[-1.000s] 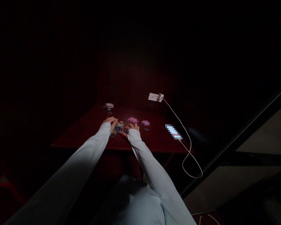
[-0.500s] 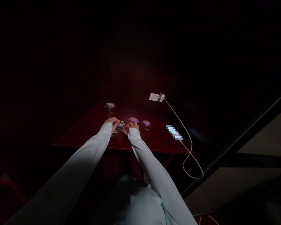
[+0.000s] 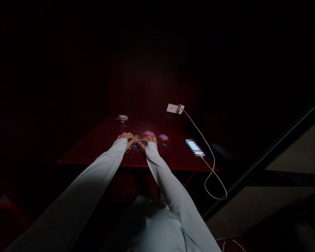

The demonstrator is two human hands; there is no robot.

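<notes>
A mixed heap of small loops [image 3: 133, 145], bluish-grey with some yellow rings [image 3: 137, 137], lies on the dark red table [image 3: 94, 155]; they look like rubber bands or small hair ties. My left hand [image 3: 126, 136] bends over the heap's left side, its fingers closed together at the loops. From the right, my right hand [image 3: 149, 140] reaches in with thumb and fingers pinched at the heap's edge. What either hand pinches is too small and dark to make out. Just behind my right hand lies a pink pile [image 3: 149, 133], and a lilac pile [image 3: 163, 137] sits to its right.
A clear lidded jar [image 3: 123, 118] stands at the back left. One small bluish piece [image 3: 164, 144] lies near the lilac pile. At the right, a blurred-out phone [image 3: 195, 147] is plugged into a white cable [image 3: 214, 157] from a wall socket [image 3: 172, 108]. The surroundings are dark.
Both hands have shifted slightly over the heap. My right fingertips now reach closer to my left hand, and less of the loops shows between them.
</notes>
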